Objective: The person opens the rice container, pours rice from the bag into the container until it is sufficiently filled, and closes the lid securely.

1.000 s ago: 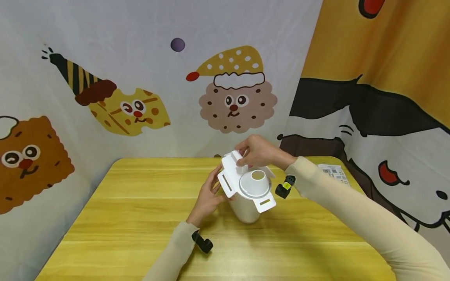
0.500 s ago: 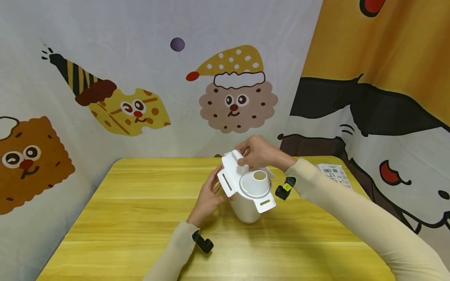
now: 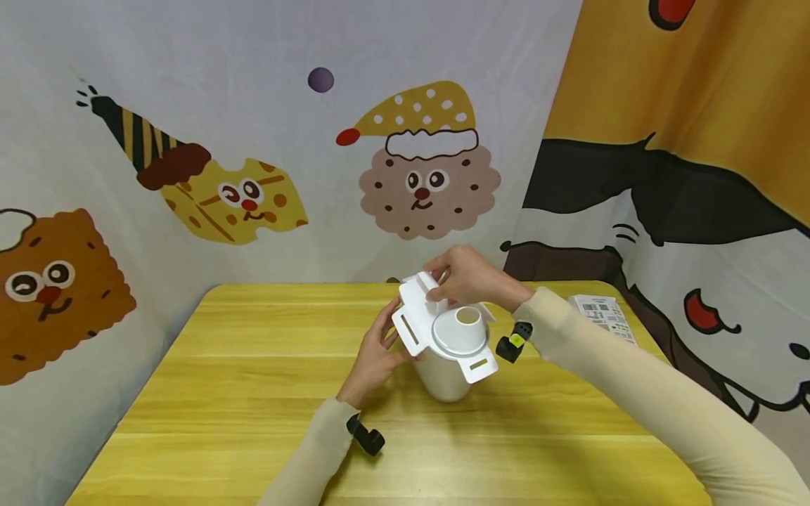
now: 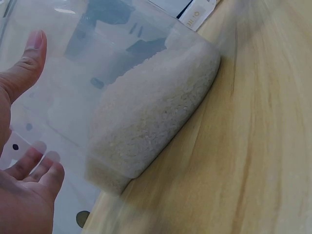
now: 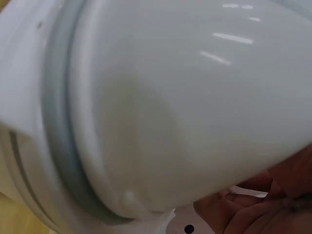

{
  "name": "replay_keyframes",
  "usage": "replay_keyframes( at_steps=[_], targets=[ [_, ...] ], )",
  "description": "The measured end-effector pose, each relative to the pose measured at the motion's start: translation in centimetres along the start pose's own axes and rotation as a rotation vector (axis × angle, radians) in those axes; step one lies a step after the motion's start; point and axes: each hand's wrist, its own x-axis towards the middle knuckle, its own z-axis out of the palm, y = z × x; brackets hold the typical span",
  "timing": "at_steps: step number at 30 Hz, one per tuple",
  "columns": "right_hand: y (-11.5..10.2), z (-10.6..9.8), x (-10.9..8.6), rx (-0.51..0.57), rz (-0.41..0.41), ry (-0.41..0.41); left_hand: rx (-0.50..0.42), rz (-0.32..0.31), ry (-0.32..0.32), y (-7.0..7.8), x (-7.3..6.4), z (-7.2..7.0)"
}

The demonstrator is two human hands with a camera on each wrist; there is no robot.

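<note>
A clear plastic rice container (image 3: 441, 379) stands on the table, with rice (image 4: 146, 107) heaped in its lower part in the left wrist view. Its white lid (image 3: 414, 303) has slotted side flaps (image 3: 477, 365) that stick outward and a raised round spout (image 3: 458, 334), which fills much of the right wrist view (image 5: 195, 97). My left hand (image 3: 372, 362) grips the container's side, thumb on one face and fingers (image 4: 51, 173) on another. At the lid's far part, my right hand (image 3: 467, 275) pinches a raised white piece between thumb and fingers; the fingertips are partly hidden.
The wood-grain table (image 3: 253, 393) reaches back to a cartoon-printed curtain (image 3: 285, 140). A white printed packet (image 3: 601, 316) lies at the table's right rear, partly behind the right sleeve (image 3: 633, 379). Black wrist cameras (image 3: 365, 436) sit on both wrists.
</note>
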Motion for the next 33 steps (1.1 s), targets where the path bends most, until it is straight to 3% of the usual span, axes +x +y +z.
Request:
replay_keyframes(
  at_steps=[9, 18, 25, 33],
  targets=[
    [-0.4, -0.2, 0.0, -0.018, -0.026, -0.018, -0.003, 0.001, 0.012, 0.4, 0.0, 0.0],
    [1.2, -0.5, -0.6, 0.02, -0.138, -0.075, -0.01, 0.006, 0.003, 0.0, -0.2, 0.0],
    [1.8, -1.2, -3.1, -0.087, -0.268, -0.044, -0.015, 0.026, -0.005, -0.1, -0.2, 0.1],
    [1.8, -1.5, -6.1, -0.122, -0.357, -0.053, 0.004, 0.02, 0.0, 0.0, -0.2, 0.0]
  ],
)
